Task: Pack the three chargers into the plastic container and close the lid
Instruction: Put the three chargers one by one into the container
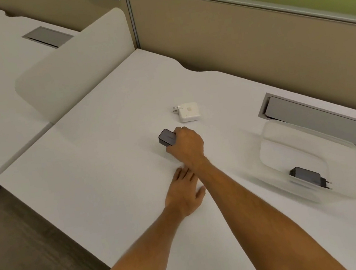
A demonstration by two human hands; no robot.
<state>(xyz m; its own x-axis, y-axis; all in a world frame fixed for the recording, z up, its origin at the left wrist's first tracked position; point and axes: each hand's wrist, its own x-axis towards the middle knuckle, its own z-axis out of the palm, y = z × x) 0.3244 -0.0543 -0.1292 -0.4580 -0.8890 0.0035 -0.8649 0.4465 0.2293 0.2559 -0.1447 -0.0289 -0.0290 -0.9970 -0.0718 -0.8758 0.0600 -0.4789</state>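
My right hand (pixel 187 145) is stretched out over the middle of the white desk (pixel 99 168), fingers closed on a dark grey charger (pixel 166 137) that rests on the desk. A white charger (pixel 188 111) with two prongs lies just beyond it, untouched. At the right stands a clear plastic container (pixel 350 163), open, with another dark charger (pixel 307 176) lying inside near its front wall. My left hand (pixel 184 193) lies flat on the desk under my right forearm, fingers spread and holding nothing. No lid is visible.
A grey cable hatch (pixel 321 119) is set into the desk behind the container. A beige partition wall (pixel 250 40) runs along the back, and a low white divider (pixel 76 66) stands at the left. The desk's left edge drops to the floor (pixel 28 247).
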